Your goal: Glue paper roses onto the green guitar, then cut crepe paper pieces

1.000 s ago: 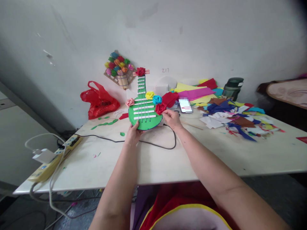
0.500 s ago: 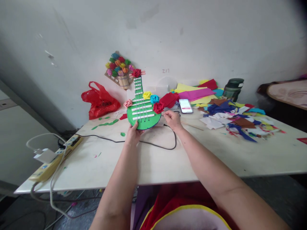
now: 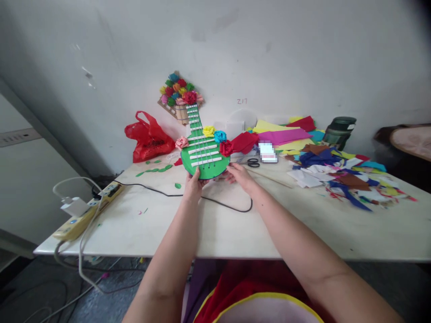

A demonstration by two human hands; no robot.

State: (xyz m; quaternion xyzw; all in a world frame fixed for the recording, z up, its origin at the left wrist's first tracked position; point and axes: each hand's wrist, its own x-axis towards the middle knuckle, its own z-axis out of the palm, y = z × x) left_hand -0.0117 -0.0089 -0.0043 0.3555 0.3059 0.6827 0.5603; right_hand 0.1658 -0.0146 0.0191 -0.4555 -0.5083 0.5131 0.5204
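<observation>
A green craft guitar (image 3: 210,171) stands tilted up above the table, with white strips and dark strings across its front. Yellow, blue, red and pink paper flowers decorate its body, and a red one (image 3: 190,98) sits at the head. My left hand (image 3: 194,184) grips the bottom edge, thumb in front and fingers behind. At the lower right edge, my right hand (image 3: 238,174) holds the body, its fingers partly hidden behind it. Black-handled scissors (image 3: 253,163) and a thin stick (image 3: 274,180) lie just beyond my right hand.
A black cord (image 3: 229,206) crosses the table (image 3: 161,233) below the guitar. Left are a red plastic bag (image 3: 151,143) and a power strip (image 3: 72,228). A flower-basket craft (image 3: 182,114) leans on the wall. To the right are a phone (image 3: 268,154), paper scraps (image 3: 350,179) and a bottle (image 3: 340,132).
My right hand has gone from a pinch beside the guitar to its lower right edge, fingers spread. The view has shifted, so the table's things appear further right.
</observation>
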